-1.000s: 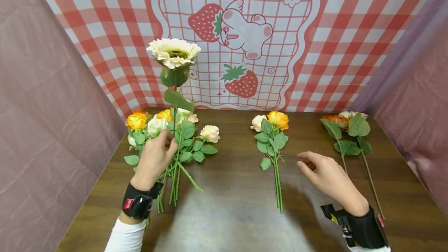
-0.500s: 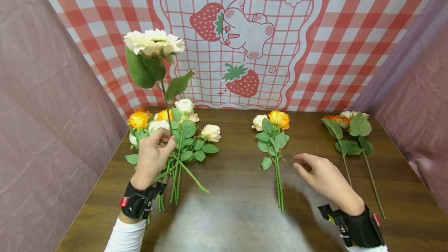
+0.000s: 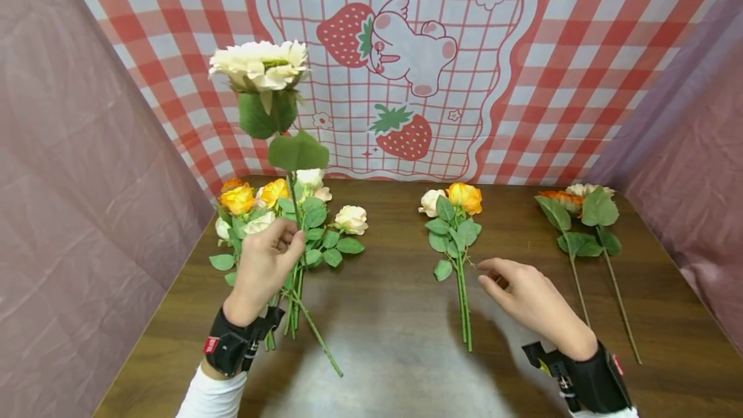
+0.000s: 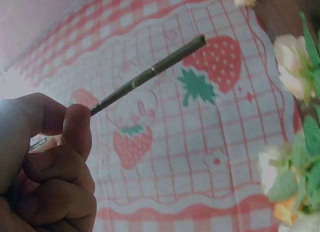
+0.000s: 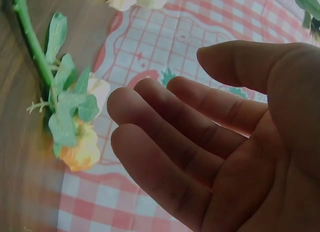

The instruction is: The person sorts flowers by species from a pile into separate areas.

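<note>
- While the left hand point(image 3: 269, 263) pinches its stem point(image 4: 145, 77) between thumb and fingers, the cream flower point(image 3: 261, 71) stands nearly upright above the left-hand heap of roses point(image 3: 273, 193).
- Over the last half second the flower has turned: its leaves face another way and its cut end has swung toward the near edge of the table point(image 3: 383, 263). I take that as handling in progress, the bloom not yet laid down.
- Its petals are pale and ruffled round a yellow-green centre, with broad, dark leaves below; the stem looks thin and straight.
- Relaxed, fingers slightly bent and holding nothing, the right hand point(image 3: 534, 298) has drifted nearer the middle pair of roses point(image 3: 464, 232), apparently without touching.
- Farther right lie two leafy flowers point(image 3: 600, 208), one orange, one cream.
</note>
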`<state>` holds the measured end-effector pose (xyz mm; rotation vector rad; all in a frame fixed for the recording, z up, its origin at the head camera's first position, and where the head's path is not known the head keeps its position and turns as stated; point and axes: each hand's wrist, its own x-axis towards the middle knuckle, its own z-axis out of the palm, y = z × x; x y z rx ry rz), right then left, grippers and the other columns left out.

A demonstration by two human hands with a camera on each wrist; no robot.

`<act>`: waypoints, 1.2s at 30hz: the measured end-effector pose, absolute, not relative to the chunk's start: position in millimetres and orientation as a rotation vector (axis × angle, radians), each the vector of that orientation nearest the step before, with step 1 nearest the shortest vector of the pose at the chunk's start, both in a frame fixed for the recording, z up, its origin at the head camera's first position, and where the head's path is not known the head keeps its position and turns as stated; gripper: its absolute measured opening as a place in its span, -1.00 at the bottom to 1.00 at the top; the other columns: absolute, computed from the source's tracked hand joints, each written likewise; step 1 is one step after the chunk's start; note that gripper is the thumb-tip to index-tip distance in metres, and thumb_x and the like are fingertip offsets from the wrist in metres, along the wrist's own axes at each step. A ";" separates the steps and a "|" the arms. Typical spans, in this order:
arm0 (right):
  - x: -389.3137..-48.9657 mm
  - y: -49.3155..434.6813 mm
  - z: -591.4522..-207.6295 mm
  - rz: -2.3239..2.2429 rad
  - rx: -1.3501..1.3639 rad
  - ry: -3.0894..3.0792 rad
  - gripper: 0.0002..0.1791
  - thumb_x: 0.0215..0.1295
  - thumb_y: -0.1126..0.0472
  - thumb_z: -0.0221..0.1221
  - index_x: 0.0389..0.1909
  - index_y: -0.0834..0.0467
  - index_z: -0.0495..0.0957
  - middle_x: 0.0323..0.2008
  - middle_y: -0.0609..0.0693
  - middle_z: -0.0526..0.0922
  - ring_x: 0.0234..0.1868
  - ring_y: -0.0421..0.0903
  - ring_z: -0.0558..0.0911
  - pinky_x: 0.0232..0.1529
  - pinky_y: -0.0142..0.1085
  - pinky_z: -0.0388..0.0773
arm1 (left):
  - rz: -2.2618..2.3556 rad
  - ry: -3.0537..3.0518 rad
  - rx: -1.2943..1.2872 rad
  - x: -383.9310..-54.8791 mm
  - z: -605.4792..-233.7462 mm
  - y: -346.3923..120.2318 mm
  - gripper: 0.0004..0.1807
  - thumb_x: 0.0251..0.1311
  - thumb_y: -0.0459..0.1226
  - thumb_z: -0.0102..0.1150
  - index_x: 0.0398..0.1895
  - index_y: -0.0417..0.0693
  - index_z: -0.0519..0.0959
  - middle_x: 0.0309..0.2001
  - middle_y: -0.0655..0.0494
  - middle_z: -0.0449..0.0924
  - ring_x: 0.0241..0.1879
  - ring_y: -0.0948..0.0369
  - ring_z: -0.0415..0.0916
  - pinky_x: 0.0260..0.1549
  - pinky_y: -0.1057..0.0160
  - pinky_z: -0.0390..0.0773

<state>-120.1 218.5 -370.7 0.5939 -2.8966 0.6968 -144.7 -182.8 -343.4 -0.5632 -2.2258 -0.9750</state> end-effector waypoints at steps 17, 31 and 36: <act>-93.0 165.5 -365.8 1.189 0.820 -2.482 -0.78 0.20 0.31 0.17 -0.14 0.02 0.56 -0.38 -0.08 0.64 -0.47 -0.29 0.54 -0.58 -0.32 0.57 | -1.055 -2.215 -1.017 -115.7 -371.7 -93.6 -0.94 0.04 -0.41 0.11 -0.43 -0.11 0.45 -0.67 0.17 0.55 -0.68 0.47 0.32 -0.75 0.58 0.37; -79.6 135.0 -366.9 1.497 0.690 -2.268 -0.82 0.07 0.53 0.17 -0.30 0.28 0.56 -0.43 0.20 0.66 -0.58 -0.12 0.60 -0.65 -0.42 0.56 | -1.101 -2.318 -1.065 -97.7 -397.5 -35.0 -0.96 0.13 -0.34 0.11 -0.44 -0.05 0.47 -0.58 0.19 0.64 -0.61 0.50 0.42 -0.67 0.59 0.42; -92.8 160.5 -360.4 1.264 0.611 -2.302 -0.85 0.09 0.49 0.18 -0.31 0.27 0.58 -0.58 0.05 0.64 -0.63 -0.19 0.54 -0.67 -0.48 0.47 | -1.033 -2.365 -1.034 -97.1 -396.2 -42.1 -0.94 0.17 -0.25 0.11 -0.33 -0.03 0.51 -0.53 0.23 0.66 -0.57 0.48 0.45 -0.64 0.48 0.49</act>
